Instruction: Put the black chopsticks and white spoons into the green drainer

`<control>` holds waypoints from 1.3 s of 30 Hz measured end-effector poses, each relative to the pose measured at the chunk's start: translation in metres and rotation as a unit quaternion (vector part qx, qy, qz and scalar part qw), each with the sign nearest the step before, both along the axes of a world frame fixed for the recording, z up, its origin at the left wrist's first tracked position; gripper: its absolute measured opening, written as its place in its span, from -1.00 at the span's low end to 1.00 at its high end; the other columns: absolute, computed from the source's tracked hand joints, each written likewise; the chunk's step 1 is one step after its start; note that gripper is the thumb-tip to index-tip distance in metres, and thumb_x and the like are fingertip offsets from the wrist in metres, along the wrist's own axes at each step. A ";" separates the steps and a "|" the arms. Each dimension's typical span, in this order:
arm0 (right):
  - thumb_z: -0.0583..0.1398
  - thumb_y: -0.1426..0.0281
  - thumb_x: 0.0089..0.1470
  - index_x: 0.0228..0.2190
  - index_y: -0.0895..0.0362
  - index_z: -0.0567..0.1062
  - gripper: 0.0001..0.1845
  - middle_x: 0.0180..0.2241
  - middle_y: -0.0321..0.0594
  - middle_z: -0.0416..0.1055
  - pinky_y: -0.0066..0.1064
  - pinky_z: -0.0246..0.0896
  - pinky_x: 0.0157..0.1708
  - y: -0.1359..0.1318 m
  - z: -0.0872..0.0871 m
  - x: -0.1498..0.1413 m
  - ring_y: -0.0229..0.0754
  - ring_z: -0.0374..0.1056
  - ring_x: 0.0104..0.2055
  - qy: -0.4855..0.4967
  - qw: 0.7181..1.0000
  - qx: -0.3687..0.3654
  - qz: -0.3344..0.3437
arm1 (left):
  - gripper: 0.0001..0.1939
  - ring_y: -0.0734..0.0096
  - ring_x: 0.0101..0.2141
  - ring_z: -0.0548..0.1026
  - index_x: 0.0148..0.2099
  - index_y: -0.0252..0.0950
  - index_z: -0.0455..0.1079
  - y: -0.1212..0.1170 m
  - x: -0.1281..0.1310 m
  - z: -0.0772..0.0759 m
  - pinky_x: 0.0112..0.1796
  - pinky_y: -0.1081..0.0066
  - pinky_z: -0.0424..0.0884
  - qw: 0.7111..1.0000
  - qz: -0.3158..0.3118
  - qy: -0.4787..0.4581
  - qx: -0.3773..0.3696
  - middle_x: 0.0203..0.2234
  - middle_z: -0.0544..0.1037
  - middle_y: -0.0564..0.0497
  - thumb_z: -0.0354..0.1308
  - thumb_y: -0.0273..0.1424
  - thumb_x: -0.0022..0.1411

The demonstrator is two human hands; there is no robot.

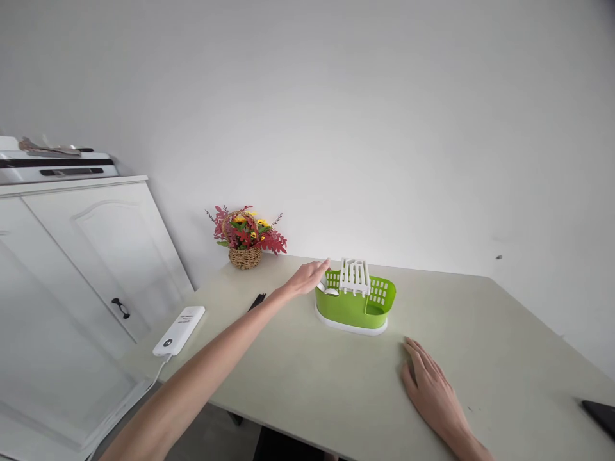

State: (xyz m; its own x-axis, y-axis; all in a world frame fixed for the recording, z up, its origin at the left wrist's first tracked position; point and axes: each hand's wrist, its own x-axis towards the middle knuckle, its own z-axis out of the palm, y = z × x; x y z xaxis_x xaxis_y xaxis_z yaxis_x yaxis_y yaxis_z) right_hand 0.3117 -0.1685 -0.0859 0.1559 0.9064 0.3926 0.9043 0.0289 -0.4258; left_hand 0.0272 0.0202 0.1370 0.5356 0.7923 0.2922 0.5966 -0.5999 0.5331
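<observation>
A green plastic utensil caddy with a white base stands upright on the table, and a white slotted rack spans its middle. White spoons rest in its left compartment, bowls up. Above that left end is my left hand, fingers stretched out; I cannot make out whether it touches the spoons. My right hand lies flat on the tabletop, right of the caddy and nearer to me, holding nothing. Slim black sticks lie behind my left forearm, partly hidden by it.
The pale table meets the wall at the back. A wicker basket of artificial flowers stands at the back left. A white power bank with a cable lies near the left edge. A white cabinet adjoins; a dark object sits far right.
</observation>
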 end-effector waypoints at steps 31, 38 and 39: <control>-0.12 0.19 0.35 0.27 0.14 0.28 -0.41 0.35 -0.13 0.23 -0.02 0.05 0.37 0.000 -0.005 0.003 -0.02 0.08 0.42 -0.021 1.000 -0.014 0.002 | -0.68 0.36 -0.37 0.54 -0.16 -0.21 0.58 0.018 0.000 0.006 -0.40 0.41 0.29 0.931 -0.221 0.152 0.247 -0.26 0.60 -0.07 0.10 -0.13 0.44; -0.14 0.16 0.34 0.26 0.11 0.31 -0.40 0.36 -0.18 0.23 -0.01 0.07 0.37 -0.001 -0.004 0.003 -0.04 0.08 0.42 -0.020 0.999 -0.028 -0.005 | -0.70 0.43 -0.36 0.54 -0.17 -0.26 0.57 0.030 -0.017 0.030 -0.33 0.47 0.35 0.954 -0.121 0.046 0.272 -0.25 0.62 -0.03 0.12 -0.19 0.45; -0.14 0.16 0.34 0.26 0.11 0.30 -0.40 0.36 -0.18 0.23 -0.01 0.08 0.37 -0.001 -0.004 0.003 -0.04 0.08 0.42 -0.019 0.999 -0.029 -0.006 | -0.68 0.42 -0.35 0.54 -0.20 -0.27 0.57 0.032 -0.020 0.032 -0.32 0.47 0.36 0.959 -0.081 0.005 0.273 -0.28 0.62 -0.03 0.13 -0.16 0.44</control>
State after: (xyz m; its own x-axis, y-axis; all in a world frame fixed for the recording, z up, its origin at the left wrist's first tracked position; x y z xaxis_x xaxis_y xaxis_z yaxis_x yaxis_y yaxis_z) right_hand 0.3146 -0.1699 -0.0898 0.1535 0.9258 0.3454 0.9197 -0.0059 -0.3927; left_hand 0.0075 0.0524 0.1692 0.6437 0.4296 0.6333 0.4763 -0.8726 0.1078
